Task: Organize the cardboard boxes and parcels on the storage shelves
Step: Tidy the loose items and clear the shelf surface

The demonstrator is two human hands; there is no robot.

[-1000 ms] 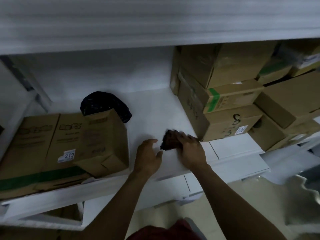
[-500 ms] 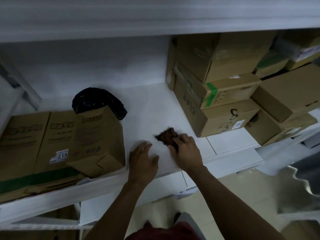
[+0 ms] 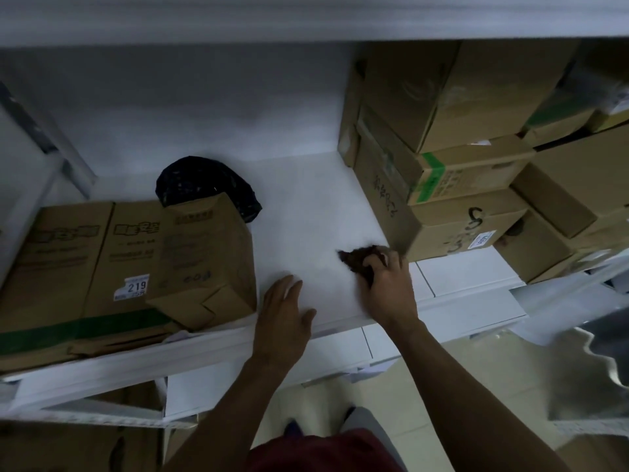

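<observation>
On the white shelf (image 3: 306, 206) my right hand (image 3: 386, 286) grips a dark brown rag (image 3: 357, 257), pressed to the shelf surface beside the stacked cardboard boxes (image 3: 442, 185) on the right. My left hand (image 3: 284, 313) rests flat near the shelf's front edge, fingers straight, holding nothing. A large flattened cardboard box (image 3: 129, 260) with a "219" sticker lies at the left, its right end just left of my left hand.
A black plastic bag (image 3: 204, 180) sits behind the flattened box. More boxes (image 3: 578, 178) are piled at the far right. The shelf above (image 3: 306, 18) overhangs. Below lies a lower shelf with cardboard (image 3: 78, 447) and a tiled floor (image 3: 459, 386).
My right hand with the rag has shifted slightly right, closer to the bottom stacked box. My left hand stays flat on the shelf. The view has tilted a little.
</observation>
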